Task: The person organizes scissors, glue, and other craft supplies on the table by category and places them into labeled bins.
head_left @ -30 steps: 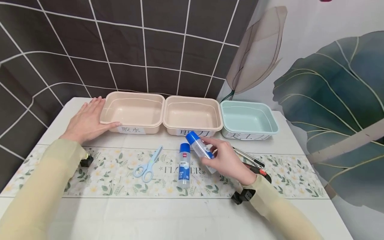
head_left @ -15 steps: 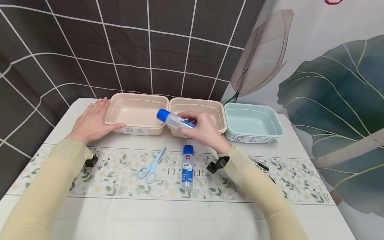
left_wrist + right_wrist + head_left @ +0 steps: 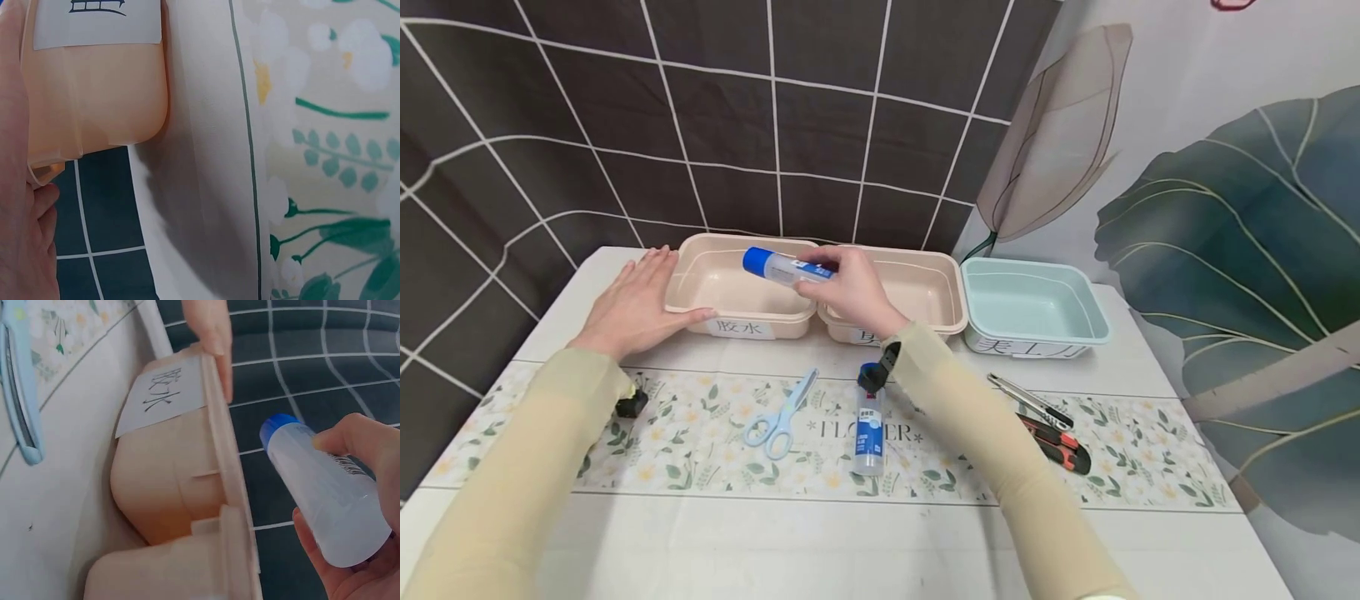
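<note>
My right hand [image 3: 853,287] grips a clear glue bottle [image 3: 319,487] with a blue cap. The bottle lies tilted above the left beige bin [image 3: 751,328], its cap pointing left. Straight-fingered, my left hand [image 3: 632,304] rests against that bin's left side, the thumb along its front rim. In the right wrist view, fingers and thumb curl round the bottle's body. On the table a second glue bottle [image 3: 869,433] lies partly hidden under the right wrist's camera. Light-blue scissors [image 3: 781,417] lie to its left.
Beside the left bin stand a middle beige bin [image 3: 917,325] and a light-blue bin [image 3: 1033,296], each with a paper label in front. A silver utility knife [image 3: 1026,398] and a red-black utility knife [image 3: 1056,443] lie at the right. A dark gridded cloth hangs behind.
My right hand has carried the glue bottle left and up, from the table past the middle bin to above the left bin. My left hand has stayed at the left bin.
</note>
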Demonstrator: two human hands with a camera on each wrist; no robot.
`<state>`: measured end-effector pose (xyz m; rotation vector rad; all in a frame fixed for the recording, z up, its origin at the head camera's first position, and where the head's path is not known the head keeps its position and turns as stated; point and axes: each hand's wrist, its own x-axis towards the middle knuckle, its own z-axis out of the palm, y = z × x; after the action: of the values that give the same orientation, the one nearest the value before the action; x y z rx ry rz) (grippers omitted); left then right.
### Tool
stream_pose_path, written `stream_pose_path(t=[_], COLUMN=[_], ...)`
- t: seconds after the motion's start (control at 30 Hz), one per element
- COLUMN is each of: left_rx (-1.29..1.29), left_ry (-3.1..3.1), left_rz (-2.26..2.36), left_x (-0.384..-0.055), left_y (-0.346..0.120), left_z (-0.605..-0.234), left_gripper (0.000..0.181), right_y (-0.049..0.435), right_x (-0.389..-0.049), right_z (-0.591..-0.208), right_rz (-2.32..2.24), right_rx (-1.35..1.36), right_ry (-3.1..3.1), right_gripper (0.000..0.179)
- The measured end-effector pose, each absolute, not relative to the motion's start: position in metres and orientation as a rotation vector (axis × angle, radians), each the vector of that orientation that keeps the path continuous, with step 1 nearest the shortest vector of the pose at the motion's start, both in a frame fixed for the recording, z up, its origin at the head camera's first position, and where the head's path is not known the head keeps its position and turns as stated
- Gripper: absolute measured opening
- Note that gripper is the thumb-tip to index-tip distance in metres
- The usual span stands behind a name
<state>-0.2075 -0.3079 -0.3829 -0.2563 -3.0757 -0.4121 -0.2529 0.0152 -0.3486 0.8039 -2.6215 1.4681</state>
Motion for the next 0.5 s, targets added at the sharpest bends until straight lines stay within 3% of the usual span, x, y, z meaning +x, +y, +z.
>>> stream_pose_path(t=[0.5], left_rx=[-0.267], left_ry=[-3.074], left_rz=[-0.395], left_x=[-0.207], left_y=[-0.309], left_z=[-0.382], left_gripper=[0.116], right_y=[-0.048], right_x=[-0.288], right_z=[-0.362], right_rz=[1.129], right_rx=[0.809], right_ry=[-2.871], right_gripper=[0.039])
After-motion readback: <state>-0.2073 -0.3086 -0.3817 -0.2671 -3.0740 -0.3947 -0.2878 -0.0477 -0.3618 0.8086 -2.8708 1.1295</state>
